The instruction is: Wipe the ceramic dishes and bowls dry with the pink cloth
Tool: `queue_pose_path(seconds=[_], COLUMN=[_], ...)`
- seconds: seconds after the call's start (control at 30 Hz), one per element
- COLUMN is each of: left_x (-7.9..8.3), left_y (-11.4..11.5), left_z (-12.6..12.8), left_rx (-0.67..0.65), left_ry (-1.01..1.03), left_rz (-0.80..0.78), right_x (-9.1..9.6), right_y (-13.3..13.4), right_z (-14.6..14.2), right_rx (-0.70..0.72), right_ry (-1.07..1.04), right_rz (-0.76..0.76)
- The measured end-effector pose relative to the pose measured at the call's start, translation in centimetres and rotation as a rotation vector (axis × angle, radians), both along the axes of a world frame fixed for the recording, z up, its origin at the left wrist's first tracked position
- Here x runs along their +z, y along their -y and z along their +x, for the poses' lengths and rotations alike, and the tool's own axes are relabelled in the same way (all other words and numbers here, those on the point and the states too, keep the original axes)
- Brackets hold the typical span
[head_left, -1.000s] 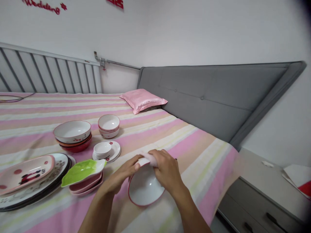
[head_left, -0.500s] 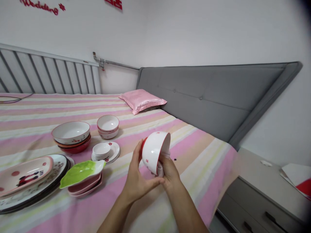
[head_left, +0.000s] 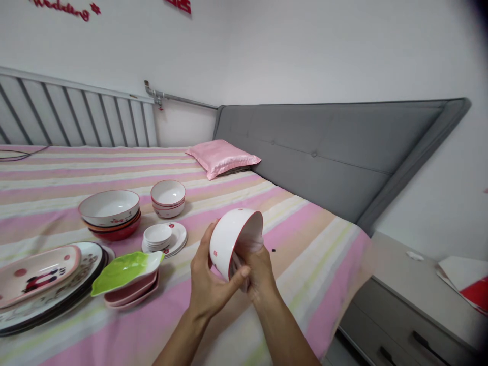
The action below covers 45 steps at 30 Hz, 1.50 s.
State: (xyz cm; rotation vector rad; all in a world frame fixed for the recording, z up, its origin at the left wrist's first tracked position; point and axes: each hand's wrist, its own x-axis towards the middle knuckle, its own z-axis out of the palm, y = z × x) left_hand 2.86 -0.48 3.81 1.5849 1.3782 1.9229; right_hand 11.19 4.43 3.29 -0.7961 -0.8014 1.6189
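Note:
My left hand (head_left: 208, 284) grips a white bowl with a red rim (head_left: 229, 236), held tilted on its side above the striped bedspread (head_left: 305, 239). My right hand (head_left: 259, 269) is closed on a pale cloth (head_left: 249, 244) pressed inside the bowl's mouth. Both hands meet under the bowl, a little above the bed.
Left of my hands lie a green leaf dish (head_left: 125, 267) on pink dishes, stacked plates (head_left: 38, 284), small saucers (head_left: 163, 236), a wide bowl stack (head_left: 109, 211) and small bowls (head_left: 168, 197). A pink pillow (head_left: 223, 156) rests by the grey headboard (head_left: 343, 152). A grey drawer unit (head_left: 400, 320) stands right.
The bowl went from lying on the bed to being lifted and turned on its side. Since half a second ago it has tilted a little more, with the cloth pushed inside.

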Motion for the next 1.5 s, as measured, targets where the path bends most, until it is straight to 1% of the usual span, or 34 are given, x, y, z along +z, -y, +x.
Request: queue_pose_path(seconds=[0.1,0.2,0.3,0.43,0.6,0.77,0.83,0.93,1.13,1.3,1.4,1.5], left_x=[0.3,0.5,0.7,1.1,1.6,1.8,1.8,1.6,1.1,0.8,0.6,0.0], left_y=[0.2,0.3,0.4,0.2,0.1,-0.1,-0.3,-0.4,-0.3,-0.2,-0.2,-0.4], left_z=[-0.2,-0.7,-1.4,-2.2,-3.0,-3.7,-4.0,-4.4,-4.9,-5.0,-5.0,-5.4], left_rx=[-0.065,-0.105,-0.144,-0.229,-0.356,-0.521,-0.580,-0.657,-0.757,-0.782,-0.798,-0.777], left_ry=[0.043,0.025,0.015,0.013,-0.022,-0.081,-0.109,-0.144,-0.164,-0.158,-0.179,-0.120], left_rz=[-0.037,-0.048,-0.052,-0.101,-0.198,-0.321,-0.358,-0.446,-0.627,-0.719,-0.699,-0.596], right_x=[0.5,0.8,0.7,0.7,1.8,2.5,2.7,2.9,3.0,2.8,2.7,2.7], right_y=[-0.5,-0.8,-1.1,-1.5,-1.3,-1.0,-0.8,-0.5,0.8,2.0,2.0,1.3], right_z=[0.7,1.3,2.0,3.0,4.1,4.6,4.7,4.8,4.2,3.2,3.0,3.3], right_rx=[-0.113,-0.188,-0.213,-0.219,-0.204,-0.115,-0.068,0.021,0.188,0.283,0.267,0.172], right_ry=[0.088,0.195,0.339,0.551,0.805,1.104,1.228,1.363,1.452,1.489,1.498,1.466], right_rz=[0.022,0.100,0.214,0.358,0.464,0.541,0.609,0.755,0.998,1.089,1.088,1.023])
